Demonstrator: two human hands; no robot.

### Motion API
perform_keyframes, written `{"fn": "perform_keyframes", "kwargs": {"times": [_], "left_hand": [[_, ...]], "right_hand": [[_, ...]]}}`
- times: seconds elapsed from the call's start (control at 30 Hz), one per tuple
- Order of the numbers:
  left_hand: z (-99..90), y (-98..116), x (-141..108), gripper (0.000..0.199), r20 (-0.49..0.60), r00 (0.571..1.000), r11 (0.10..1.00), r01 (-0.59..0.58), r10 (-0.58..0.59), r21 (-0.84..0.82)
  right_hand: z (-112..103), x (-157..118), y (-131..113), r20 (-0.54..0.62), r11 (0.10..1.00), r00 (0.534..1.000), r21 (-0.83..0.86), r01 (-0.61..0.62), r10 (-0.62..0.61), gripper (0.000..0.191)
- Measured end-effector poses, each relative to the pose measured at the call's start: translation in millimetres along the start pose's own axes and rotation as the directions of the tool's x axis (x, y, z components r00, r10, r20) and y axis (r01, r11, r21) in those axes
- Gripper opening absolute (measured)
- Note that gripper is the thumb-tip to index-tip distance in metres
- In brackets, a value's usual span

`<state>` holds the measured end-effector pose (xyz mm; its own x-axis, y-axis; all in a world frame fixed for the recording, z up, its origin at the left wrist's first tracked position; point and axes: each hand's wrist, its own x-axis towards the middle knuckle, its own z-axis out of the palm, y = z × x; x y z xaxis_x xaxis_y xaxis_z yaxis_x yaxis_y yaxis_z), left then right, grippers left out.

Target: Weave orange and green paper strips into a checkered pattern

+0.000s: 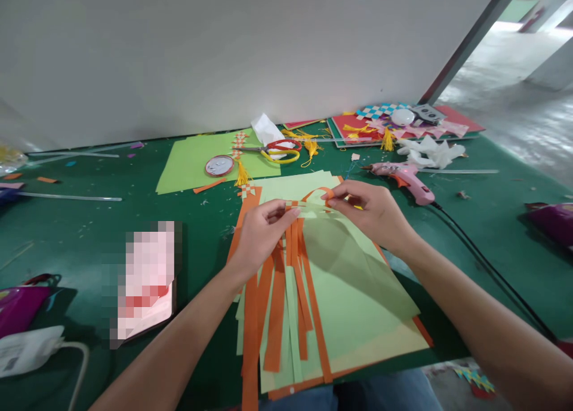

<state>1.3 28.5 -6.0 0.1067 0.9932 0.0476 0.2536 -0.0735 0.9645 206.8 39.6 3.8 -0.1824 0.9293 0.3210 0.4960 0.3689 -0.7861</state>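
Note:
My left hand (264,235) pinches the left end of a small weave of orange and pale green paper strips (293,205). At its right side my right hand (369,211) is closed on a curled orange strip (319,191) and the ends of pale green strips. Both hands are above a stack of pale green sheets (358,303). Long orange strips (274,315) and a narrow green strip (294,327) lie on the stack's left part, below my left hand. A small orange-and-white woven piece (246,191) lies at the stack's upper left corner.
Scissors (280,151), a round tin (219,165) and a yellow tassel (242,175) lie behind the stack on lime sheets (179,160). A pink glue gun (405,180) with a black cable is at right. A phone (147,285) lies left, near a white plug (29,351).

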Motion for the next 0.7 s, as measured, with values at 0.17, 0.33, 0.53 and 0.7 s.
{"fn": "perform_keyframes", "kwargs": {"times": [0.17, 0.33, 0.53, 0.7], "left_hand": [[0.2, 0.0, 0.1, 0.037, 0.004, 1.000, 1.000, 0.004, -0.004, 0.009], [-0.1, -1.1, 0.5, 0.037, 0.008, 1.000, 1.000, 0.000, 0.000, -0.009], [0.1, 0.7, -0.4, 0.039, 0.007, 1.000, 1.000, 0.004, -0.003, -0.016], [-0.2, 2.5, -0.3, 0.041, 0.008, 1.000, 1.000, 0.006, -0.005, -0.009]], "right_hand": [[-1.4, 0.4, 1.0, 0.016, 0.993, 0.997, 0.097, -0.072, 0.070, 0.009], [-0.8, 0.4, 4.6, 0.038, 0.983, 0.994, 0.149, -0.103, 0.099, 0.009], [0.7, 0.3, 3.3, -0.025, 0.997, 0.998, -0.063, 0.053, -0.055, 0.011], [1.7, -0.3, 1.1, -0.037, 0.986, 0.993, -0.127, 0.111, -0.116, 0.011]]}}
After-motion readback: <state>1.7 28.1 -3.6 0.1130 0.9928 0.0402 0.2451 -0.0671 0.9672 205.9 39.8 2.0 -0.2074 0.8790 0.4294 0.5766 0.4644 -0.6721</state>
